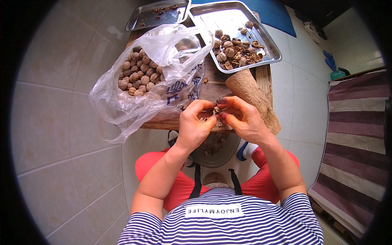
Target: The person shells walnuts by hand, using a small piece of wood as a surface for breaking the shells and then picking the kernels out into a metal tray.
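Observation:
Between the fingertips of both hands is a small piece of cracked walnut (216,110). My left hand (197,122) pinches it from the left, and my right hand (245,119) holds it from the right, over the near edge of a wooden table (211,72). A plastic bag (107,101) full of whole walnuts (139,73) lies open to the left of my hands. Beyond them, a metal tray (269,55) holds walnuts and broken shells (237,52). Fragments lie below my fingers, partly hidden by them.
A rough, log-like brown piece (251,95) lies on the table beside my right hand. Under the table edge stands a dark basin (214,162) with shell bits. A second metal tray (134,23) with a few fragments is at the far left. Striped cloth (355,134) hangs at right.

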`<state>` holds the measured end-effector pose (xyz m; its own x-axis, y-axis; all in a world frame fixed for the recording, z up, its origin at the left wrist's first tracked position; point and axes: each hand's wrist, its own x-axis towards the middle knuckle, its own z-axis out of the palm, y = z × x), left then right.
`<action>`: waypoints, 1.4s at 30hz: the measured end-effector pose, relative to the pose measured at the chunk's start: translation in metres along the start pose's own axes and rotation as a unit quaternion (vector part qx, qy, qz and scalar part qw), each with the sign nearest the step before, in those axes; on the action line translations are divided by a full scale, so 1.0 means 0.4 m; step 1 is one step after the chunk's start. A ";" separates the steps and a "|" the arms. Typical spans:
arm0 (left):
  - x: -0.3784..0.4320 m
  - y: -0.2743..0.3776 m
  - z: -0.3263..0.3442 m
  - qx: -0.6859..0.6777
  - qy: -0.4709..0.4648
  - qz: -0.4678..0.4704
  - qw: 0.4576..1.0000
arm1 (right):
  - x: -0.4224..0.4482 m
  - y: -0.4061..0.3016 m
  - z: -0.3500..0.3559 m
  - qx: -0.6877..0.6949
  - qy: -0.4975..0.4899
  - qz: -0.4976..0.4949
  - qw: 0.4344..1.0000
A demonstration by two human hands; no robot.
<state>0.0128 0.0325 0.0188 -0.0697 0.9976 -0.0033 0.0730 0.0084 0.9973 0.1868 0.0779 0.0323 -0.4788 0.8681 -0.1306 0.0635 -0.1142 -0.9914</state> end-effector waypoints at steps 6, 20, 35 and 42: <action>-0.004 0.009 0.003 0.076 -0.002 0.084 0.994 | 0.006 -0.004 -0.009 -0.159 0.003 -0.150 0.976; -0.009 0.015 0.006 -0.028 -0.017 -0.045 0.998 | 0.001 -0.010 0.004 -0.182 0.090 -0.105 0.974; 0.017 0.008 -0.036 -0.298 -0.026 -0.210 0.931 | 0.018 0.004 0.004 0.144 0.015 0.074 0.987; 0.001 0.018 -0.011 -0.022 0.019 -0.047 0.998 | 0.010 0.023 0.031 -0.003 0.048 -0.016 0.999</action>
<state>0.0091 0.0325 0.0264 -0.1118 0.9891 -0.0961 0.0212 0.0990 0.9949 0.1747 0.0742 0.0227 -0.3952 0.9133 -0.0980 0.0557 -0.0827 -0.9950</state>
